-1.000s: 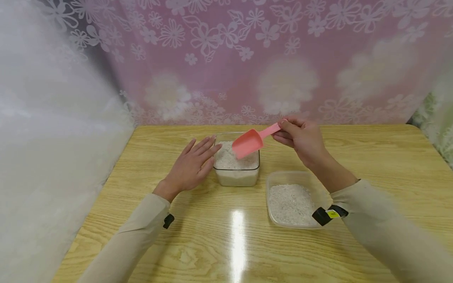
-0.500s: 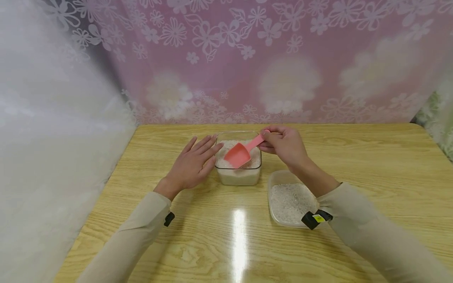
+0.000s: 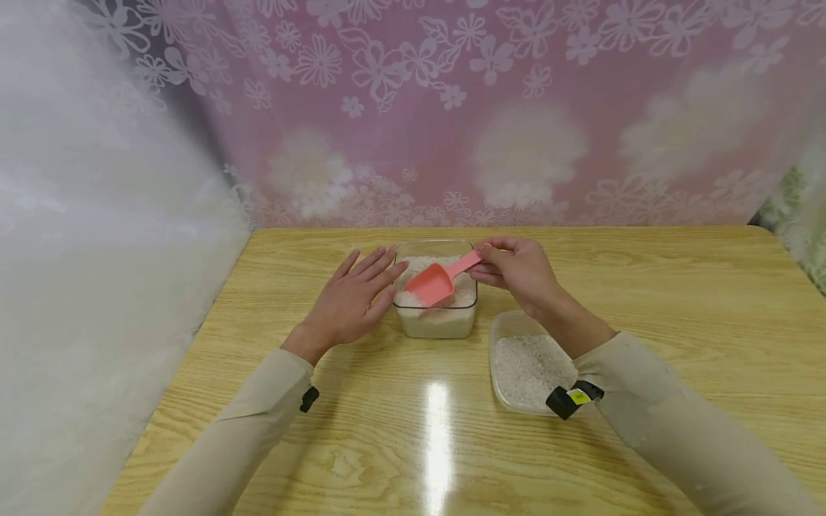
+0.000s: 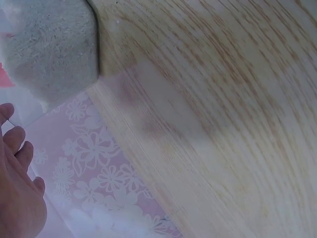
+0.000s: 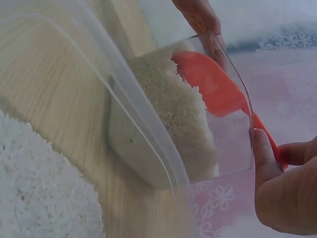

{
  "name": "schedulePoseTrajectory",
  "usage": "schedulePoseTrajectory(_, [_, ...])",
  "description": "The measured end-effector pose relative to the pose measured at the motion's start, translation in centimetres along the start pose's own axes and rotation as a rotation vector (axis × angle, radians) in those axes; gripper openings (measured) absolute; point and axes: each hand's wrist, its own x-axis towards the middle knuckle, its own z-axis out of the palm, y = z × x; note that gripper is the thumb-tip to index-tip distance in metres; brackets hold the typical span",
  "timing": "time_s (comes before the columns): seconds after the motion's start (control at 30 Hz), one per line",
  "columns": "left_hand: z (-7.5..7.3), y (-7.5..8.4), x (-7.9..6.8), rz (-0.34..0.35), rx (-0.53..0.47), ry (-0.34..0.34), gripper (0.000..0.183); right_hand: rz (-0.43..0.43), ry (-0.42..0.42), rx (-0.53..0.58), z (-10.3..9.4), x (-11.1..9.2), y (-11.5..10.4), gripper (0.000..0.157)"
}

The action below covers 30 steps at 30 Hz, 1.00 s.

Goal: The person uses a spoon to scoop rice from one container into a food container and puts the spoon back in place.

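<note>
My right hand [image 3: 521, 272] pinches the handle of a pink scoop [image 3: 431, 284], also seen as an orange-red scoop [image 5: 210, 82] in the right wrist view. The scoop's tip dips into white rice [image 5: 168, 109] inside a clear square container [image 3: 435, 326]. Some rice lies at the scoop's front edge. With fingers straight and spread, my left hand [image 3: 348, 301] rests against the container's left side, its fingertips at the rim. The left wrist view shows only part of that hand [image 4: 20, 193] near the container's rice.
A second, translucent plastic tub [image 3: 493, 373] holding rice [image 3: 532, 369] stands nearer, partly under my right wrist. Both containers sit on a wood-grain table [image 3: 361, 444]. A pink floral curtain [image 3: 413, 143] hangs behind the table's far edge.
My right hand has moved left and slightly down, bringing the scoop from above the container into its rice. The left hand has stayed in place.
</note>
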Motion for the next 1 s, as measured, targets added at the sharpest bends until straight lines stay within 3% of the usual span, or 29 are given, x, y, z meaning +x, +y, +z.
schedulePoseTrajectory(0.47, [0.2, -0.1, 0.1, 0.005, -0.018, 0.003, 0.052, 0.053, 0.022, 0.157, -1.0, -0.1, 0.5, 0.033])
schedulePoseTrajectory(0.73, [0.3, 0.0, 0.1, 0.012, -0.02, 0.022, 0.053, 0.084, 0.019, 0.358, -3.1, -0.5, 0.1, 0.013])
schedulePoseTrajectory(1.0, [0.3, 0.0, 0.0, 0.011, -0.041, 0.02, 0.05, 0.069, 0.001, 0.467, -5.3, -1.4, -0.9, 0.014])
